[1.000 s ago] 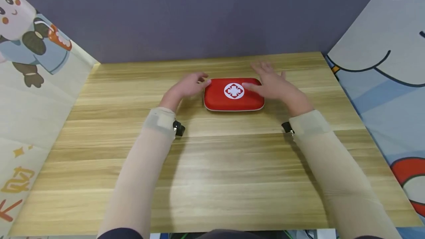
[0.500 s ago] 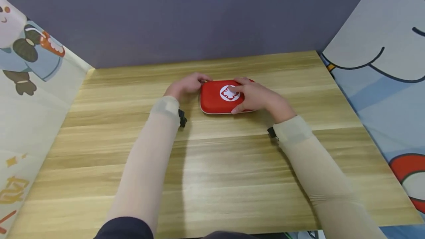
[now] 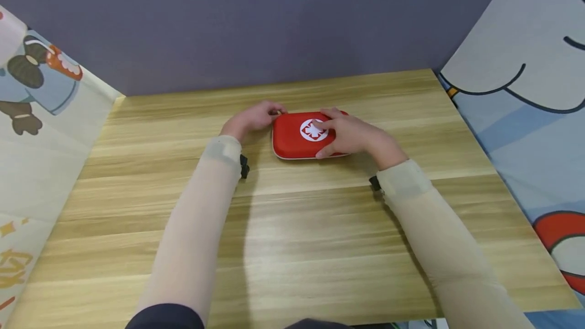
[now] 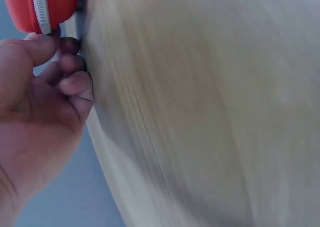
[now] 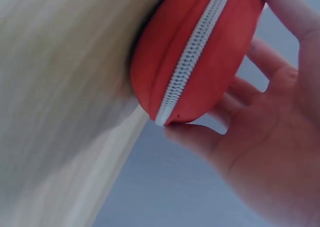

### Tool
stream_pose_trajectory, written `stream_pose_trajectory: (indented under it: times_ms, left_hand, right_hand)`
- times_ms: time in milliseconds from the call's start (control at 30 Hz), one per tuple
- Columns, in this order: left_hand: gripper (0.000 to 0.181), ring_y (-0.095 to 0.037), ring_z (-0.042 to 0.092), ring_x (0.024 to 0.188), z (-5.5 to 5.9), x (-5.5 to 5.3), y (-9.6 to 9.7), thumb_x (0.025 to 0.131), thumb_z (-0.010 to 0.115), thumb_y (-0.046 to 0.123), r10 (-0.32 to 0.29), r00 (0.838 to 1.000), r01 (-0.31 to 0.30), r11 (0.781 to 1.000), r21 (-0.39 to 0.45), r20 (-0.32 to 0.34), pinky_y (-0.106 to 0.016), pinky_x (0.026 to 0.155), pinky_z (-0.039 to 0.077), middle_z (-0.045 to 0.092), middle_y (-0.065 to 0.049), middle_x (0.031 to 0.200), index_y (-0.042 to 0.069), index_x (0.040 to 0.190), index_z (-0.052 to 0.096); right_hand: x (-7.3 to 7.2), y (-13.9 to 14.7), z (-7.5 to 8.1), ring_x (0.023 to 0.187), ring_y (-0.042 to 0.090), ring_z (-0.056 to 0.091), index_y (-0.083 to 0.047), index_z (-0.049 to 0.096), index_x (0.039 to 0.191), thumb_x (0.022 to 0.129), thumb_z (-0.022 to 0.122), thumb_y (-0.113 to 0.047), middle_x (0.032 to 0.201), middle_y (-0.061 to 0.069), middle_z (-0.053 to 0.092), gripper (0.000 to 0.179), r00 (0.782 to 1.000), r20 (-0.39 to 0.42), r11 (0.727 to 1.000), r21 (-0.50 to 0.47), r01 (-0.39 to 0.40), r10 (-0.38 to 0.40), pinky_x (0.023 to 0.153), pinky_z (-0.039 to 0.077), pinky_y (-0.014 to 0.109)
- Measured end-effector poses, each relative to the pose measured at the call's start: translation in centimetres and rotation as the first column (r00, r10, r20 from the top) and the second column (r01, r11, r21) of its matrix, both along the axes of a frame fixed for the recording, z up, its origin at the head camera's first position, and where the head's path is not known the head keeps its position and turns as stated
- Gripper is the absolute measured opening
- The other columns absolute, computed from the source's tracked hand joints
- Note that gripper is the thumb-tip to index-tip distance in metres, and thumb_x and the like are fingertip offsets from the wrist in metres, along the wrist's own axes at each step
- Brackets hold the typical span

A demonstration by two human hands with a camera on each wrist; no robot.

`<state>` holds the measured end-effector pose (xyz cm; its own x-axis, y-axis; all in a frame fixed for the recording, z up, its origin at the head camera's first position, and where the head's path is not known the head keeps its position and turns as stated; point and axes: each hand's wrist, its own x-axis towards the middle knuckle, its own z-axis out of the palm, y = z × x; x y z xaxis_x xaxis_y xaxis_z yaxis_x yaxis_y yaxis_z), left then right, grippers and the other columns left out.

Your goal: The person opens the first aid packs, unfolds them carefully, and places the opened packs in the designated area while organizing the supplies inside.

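Observation:
A red zipped first-aid case (image 3: 289, 141) with a white cross emblem lies flat on the wooden table. My right hand (image 3: 354, 134) grips it from above at its right part, fingers spread across the lid and thumb at the near edge. At the back left corner, my left hand (image 3: 252, 119) has its thumb and curled fingers pinched together. In the left wrist view those fingertips meet at the silvery zipper (image 4: 41, 9); the pull itself is hidden by them. The right wrist view shows the case's zipper teeth (image 5: 187, 59) closed along the side.
The wooden tabletop (image 3: 292, 248) ends at a grey-blue wall (image 3: 274, 24) behind the case. Cartoon-printed panels (image 3: 516, 141) stand at the right and left sides. A small black wrist camera (image 3: 244, 167) sits on each forearm.
My right hand has come down from a spread pose over the case to grip it. My left hand has drawn its fingers together at the back left corner. The case has shifted slightly left in view.

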<state>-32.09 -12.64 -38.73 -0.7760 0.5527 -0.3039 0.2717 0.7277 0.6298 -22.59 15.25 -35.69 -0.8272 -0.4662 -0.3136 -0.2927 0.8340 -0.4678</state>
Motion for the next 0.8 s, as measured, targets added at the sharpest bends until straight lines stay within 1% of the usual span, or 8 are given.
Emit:
stream_pose_trajectory:
  times_ms: [67,267,400,567,700,733,767,800]
  left_hand:
    - [0.036,-0.033,0.053,0.137,-0.2,0.1,-0.4,0.112,0.043,0.009,-0.003,1.000,0.003,1.000,-0.005,-0.028,-0.047,0.123,0.039,0.061,-0.018,0.144,0.004,0.143,0.062]
    - [0.025,-0.030,0.055,0.109,-0.1,0.8,-1.0,0.112,0.045,0.011,-0.013,0.994,0.008,0.999,-0.046,-0.106,-0.045,0.102,0.047,0.062,-0.016,0.114,0.002,0.125,0.064]
    - [0.022,-0.028,0.056,0.104,-0.1,1.4,-0.9,0.112,0.045,0.014,-0.027,0.986,0.009,0.994,-0.107,-0.163,-0.044,0.099,0.048,0.062,-0.013,0.105,0.005,0.115,0.064]
    - [0.018,-0.030,0.056,0.099,0.1,2.5,-1.2,0.112,0.046,0.017,-0.018,0.978,-0.019,0.984,-0.175,-0.208,-0.044,0.092,0.048,0.060,-0.014,0.100,0.006,0.107,0.060]
    - [0.017,-0.031,0.059,0.099,0.0,3.6,-1.8,0.110,0.051,0.016,-0.031,0.970,-0.023,0.976,-0.217,-0.242,-0.046,0.094,0.050,0.065,-0.014,0.103,0.004,0.107,0.063]
    - [0.017,-0.032,0.059,0.101,0.0,4.0,-2.0,0.110,0.052,0.016,-0.036,0.968,-0.022,0.974,-0.224,-0.250,-0.047,0.096,0.050,0.066,-0.014,0.103,0.005,0.107,0.064]
    - [0.017,-0.032,0.060,0.101,0.0,4.4,-2.2,0.109,0.054,0.015,-0.042,0.965,-0.018,0.974,-0.226,-0.260,-0.048,0.103,0.050,0.068,-0.014,0.103,0.004,0.107,0.066]
    - [0.017,-0.031,0.062,0.101,-0.1,4.8,-2.4,0.109,0.055,0.015,-0.049,0.961,-0.014,0.974,-0.226,-0.271,-0.049,0.104,0.050,0.069,-0.013,0.103,0.005,0.107,0.068]
  right_hand:
    - [-0.1,-0.2,0.1,0.167,0.039,0.008,-0.021,0.046,0.162,0.086,0.087,-0.048,0.180,0.006,0.014,0.091,1.000,0.006,1.000,0.010,0.001,-0.001,0.127,0.033,0.061]
    - [-0.2,-0.5,0.4,0.166,0.039,0.011,-0.023,0.045,0.163,0.086,0.086,-0.047,0.180,0.005,0.015,0.091,1.000,0.015,0.999,0.047,0.017,-0.017,0.128,0.033,0.060]
    - [-0.1,-0.7,0.7,0.167,0.039,0.008,-0.025,0.043,0.163,0.088,0.084,-0.048,0.181,0.004,0.013,0.089,0.999,0.020,0.995,0.100,0.029,-0.032,0.129,0.030,0.062]
    - [-0.1,-1.5,1.5,0.167,0.041,0.009,-0.027,0.045,0.163,0.088,0.082,-0.048,0.181,0.008,0.014,0.086,0.999,0.001,0.981,0.189,0.039,-0.040,0.128,0.030,0.065]
    - [0.0,-2.0,1.8,0.166,0.041,0.015,-0.028,0.047,0.161,0.088,0.081,-0.050,0.180,0.009,0.017,0.084,0.999,-0.020,0.968,0.247,0.047,-0.044,0.125,0.035,0.064]
    - [0.0,-2.1,1.8,0.166,0.041,0.016,-0.028,0.047,0.161,0.088,0.080,-0.051,0.180,0.010,0.018,0.083,0.999,-0.026,0.965,0.257,0.050,-0.045,0.123,0.037,0.064]
    - [0.1,-2.2,1.8,0.165,0.041,0.019,-0.028,0.047,0.161,0.088,0.079,-0.052,0.179,0.011,0.019,0.083,0.998,-0.034,0.962,0.267,0.051,-0.044,0.122,0.038,0.064]
    - [0.1,-2.3,1.9,0.164,0.041,0.022,-0.028,0.047,0.162,0.088,0.079,-0.052,0.179,0.013,0.020,0.084,0.998,-0.041,0.960,0.276,0.054,-0.045,0.121,0.040,0.064]
